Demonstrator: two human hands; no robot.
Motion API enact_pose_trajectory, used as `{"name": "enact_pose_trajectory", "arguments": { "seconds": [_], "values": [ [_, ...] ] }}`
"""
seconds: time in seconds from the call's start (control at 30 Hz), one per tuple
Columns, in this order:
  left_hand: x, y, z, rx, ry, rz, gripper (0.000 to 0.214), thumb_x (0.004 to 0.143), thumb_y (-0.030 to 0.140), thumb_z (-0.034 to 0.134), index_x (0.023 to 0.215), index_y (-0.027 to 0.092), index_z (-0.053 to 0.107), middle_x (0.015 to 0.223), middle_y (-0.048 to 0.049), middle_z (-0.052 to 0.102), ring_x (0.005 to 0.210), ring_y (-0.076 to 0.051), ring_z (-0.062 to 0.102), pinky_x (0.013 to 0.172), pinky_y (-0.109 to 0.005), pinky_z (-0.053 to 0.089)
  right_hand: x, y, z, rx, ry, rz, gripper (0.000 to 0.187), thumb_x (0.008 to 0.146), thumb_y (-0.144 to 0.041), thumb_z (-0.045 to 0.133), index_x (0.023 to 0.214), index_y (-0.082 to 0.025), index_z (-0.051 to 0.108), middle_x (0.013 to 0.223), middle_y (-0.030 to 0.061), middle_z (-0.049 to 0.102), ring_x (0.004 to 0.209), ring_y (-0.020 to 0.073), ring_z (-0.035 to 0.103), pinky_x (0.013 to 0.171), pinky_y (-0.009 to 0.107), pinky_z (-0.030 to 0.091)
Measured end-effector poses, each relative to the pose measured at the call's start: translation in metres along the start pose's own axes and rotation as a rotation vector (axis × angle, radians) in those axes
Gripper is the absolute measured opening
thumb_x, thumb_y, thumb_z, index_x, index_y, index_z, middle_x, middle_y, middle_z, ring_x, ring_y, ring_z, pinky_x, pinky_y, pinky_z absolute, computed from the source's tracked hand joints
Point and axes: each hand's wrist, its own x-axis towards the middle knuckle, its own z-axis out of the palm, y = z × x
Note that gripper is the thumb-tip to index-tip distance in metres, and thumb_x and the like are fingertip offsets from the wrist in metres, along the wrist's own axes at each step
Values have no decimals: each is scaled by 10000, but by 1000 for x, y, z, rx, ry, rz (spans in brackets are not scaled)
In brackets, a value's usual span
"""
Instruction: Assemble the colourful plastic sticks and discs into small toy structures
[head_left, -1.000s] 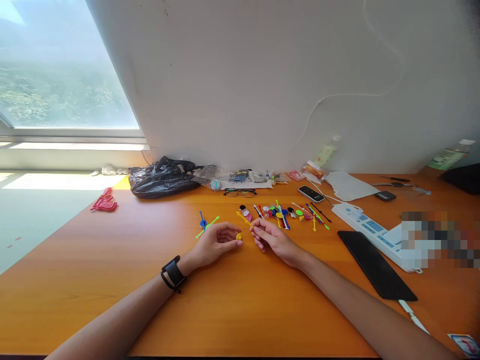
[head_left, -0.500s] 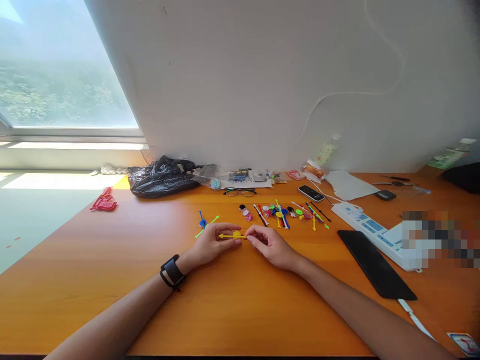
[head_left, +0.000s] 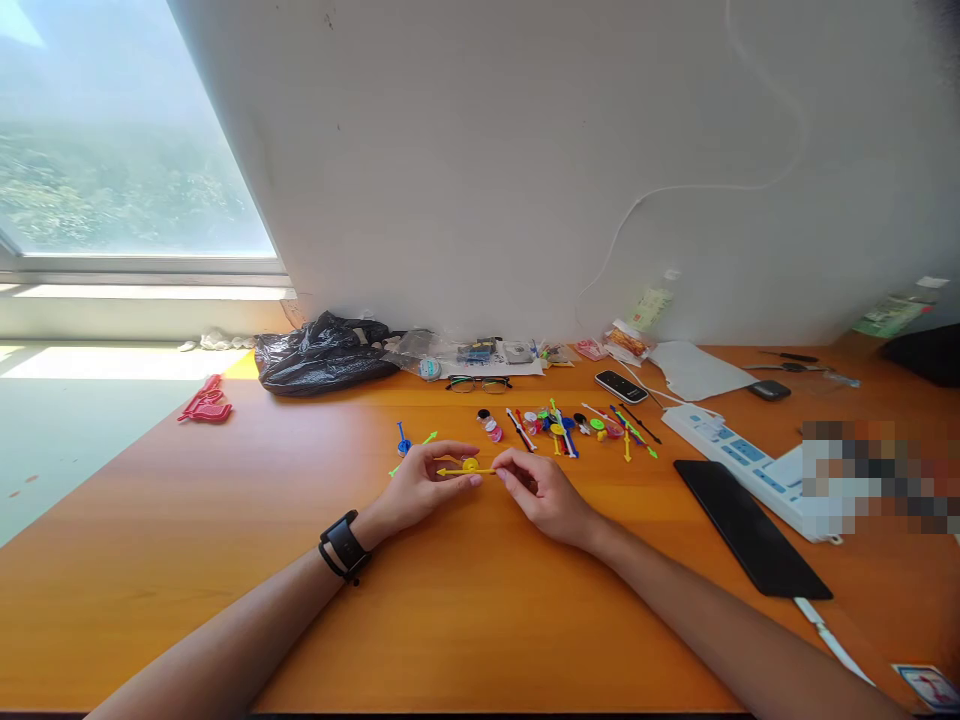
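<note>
Over the middle of the table, my left hand (head_left: 421, 484) has its fingers and thumb curled round a small yellow round piece (head_left: 470, 464). A thin yellow arrow-shaped spinner pointer (head_left: 456, 472) lies level in front of that piece, its tip toward my left palm. My right hand (head_left: 546, 494) pinches the pointer's other end between thumb and fingertips. How the pointer and the round piece meet is too small to make out. Just behind my left hand are a blue spinner piece (head_left: 404, 446) and a green pointer (head_left: 428, 438), partly hidden by the fingers.
Loose coloured pointers and discs (head_left: 557, 428) lie beyond my right hand. Farther back are glasses (head_left: 480, 384), a black plastic bag (head_left: 322, 355) and a black-and-white remote-like device (head_left: 621, 387). A power strip (head_left: 739, 455) and a black phone (head_left: 750, 525) lie right, red plastic pieces (head_left: 206, 402) left.
The yellow round piece has shifted slightly left and up, and more of the pointer shows below it. My left fingers have spread a little. My right hand keeps its pinch.
</note>
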Motion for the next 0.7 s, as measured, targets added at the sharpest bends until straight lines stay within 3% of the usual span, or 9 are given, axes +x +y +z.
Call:
{"name": "enact_pose_trajectory", "arguments": {
  "seconds": [0.27, 0.5, 0.7],
  "values": [
    [-2, -9, 1, 53, 11, 174, 344, 859, 312, 810, 1170, 171, 777, 1177, -108, 794, 1054, -240, 759, 937, -344, 624, -1, 0, -2, -167, 11, -99, 151, 1054, -262, 518, 1062, -226, 665, 839, 9, 634, 718, 160, 556, 685, 283, 418],
    [-2, -4, 0, 307, 125, 427, 239, 905, 285, 767, 1130, 213, 799, 1087, -84, 813, 972, -235, 767, 871, -350, 609, 0, 0, -4, -191, 49, -141, 174, 1051, -248, 530, 1129, -233, 685, 946, 39, 702, 757, 172, 611, 701, 291, 457],
    [-2, -7, 0, 329, 166, 487, 242, 930, 336, 761, 1152, 248, 801, 1057, -71, 822, 936, -230, 776, 838, -349, 609, -1, 1, -3, -192, 57, -128, 170, 1045, -251, 548, 1128, -235, 694, 926, 33, 703, 716, 163, 600, 675, 289, 460]
  ]
}}
